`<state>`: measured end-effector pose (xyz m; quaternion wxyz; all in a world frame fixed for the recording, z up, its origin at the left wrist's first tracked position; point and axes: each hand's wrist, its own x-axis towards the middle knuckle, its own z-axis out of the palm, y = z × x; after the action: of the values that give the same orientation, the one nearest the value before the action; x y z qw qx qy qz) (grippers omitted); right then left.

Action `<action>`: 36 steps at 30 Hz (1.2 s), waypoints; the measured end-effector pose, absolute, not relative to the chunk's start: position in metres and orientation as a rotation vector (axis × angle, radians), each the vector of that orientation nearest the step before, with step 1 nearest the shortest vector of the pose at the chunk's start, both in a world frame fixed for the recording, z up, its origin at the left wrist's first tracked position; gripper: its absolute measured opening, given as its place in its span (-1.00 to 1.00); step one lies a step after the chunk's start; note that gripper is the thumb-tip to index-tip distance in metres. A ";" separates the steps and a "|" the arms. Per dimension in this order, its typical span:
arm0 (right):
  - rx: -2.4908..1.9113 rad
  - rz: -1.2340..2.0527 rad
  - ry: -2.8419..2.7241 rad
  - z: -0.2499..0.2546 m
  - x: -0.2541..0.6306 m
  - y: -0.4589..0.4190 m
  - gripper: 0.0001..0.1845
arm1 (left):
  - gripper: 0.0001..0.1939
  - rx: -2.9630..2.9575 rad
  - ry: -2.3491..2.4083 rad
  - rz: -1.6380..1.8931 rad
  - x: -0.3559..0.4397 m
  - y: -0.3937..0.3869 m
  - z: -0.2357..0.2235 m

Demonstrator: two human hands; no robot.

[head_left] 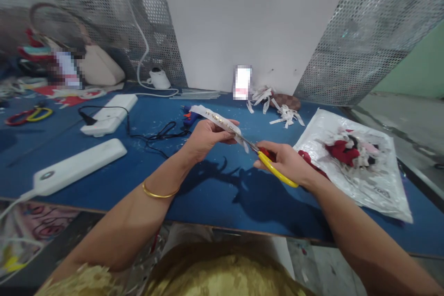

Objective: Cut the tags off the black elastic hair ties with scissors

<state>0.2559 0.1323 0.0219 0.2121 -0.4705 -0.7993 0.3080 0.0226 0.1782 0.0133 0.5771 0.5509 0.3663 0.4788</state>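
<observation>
Left hand [215, 135]: pinching the white ribbon [218, 121], thumb against it. Right hand [280, 159]: gripping the scissors [272, 168]. Both up over the middle of the counter.

Biggest down:
- Blue counter [256, 125], white board [256, 23] leaning at the far side.
- Plastic bag [322, 134] at right with dark red and pale fabric scraps; in or on it, can't tell.
- White bar [79, 166] near left, power strip [113, 118] beyond it.
- Blue glue gun [189, 119] just past the left wrist, black cord [145, 138] running left. Judgement: left arm sweeping that way could snag the cord and drag the gun. Hot or not, can't tell.
- Scissors: one handle yellow, one red, blades pointing left and far, at the ribbon's right end. Main risk: left fingertips are near the blades; a slip or overlong closing stroke could nick them.
- Ribbon: gold print along it, right tail hanging unsupported. Slack there could fold it between the blades, so crooked edge or clipped print. Can't tell if the cut has started.
</observation>
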 end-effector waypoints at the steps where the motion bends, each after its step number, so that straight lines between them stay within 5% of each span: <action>1: -1.305 0.865 -2.218 0.021 0.256 0.132 -0.68 | -0.58 1.288 0.858 1.110 0.023 0.178 0.013; 36: -1.221 1.042 -2.132 0.014 0.253 0.133 -0.66 | -0.61 1.327 0.812 1.034 0.028 0.176 0.010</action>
<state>0.2531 0.1335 0.0137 0.2343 -0.4447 -0.7768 0.3795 0.0284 0.1762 0.0100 0.5946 0.5712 0.3496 0.4449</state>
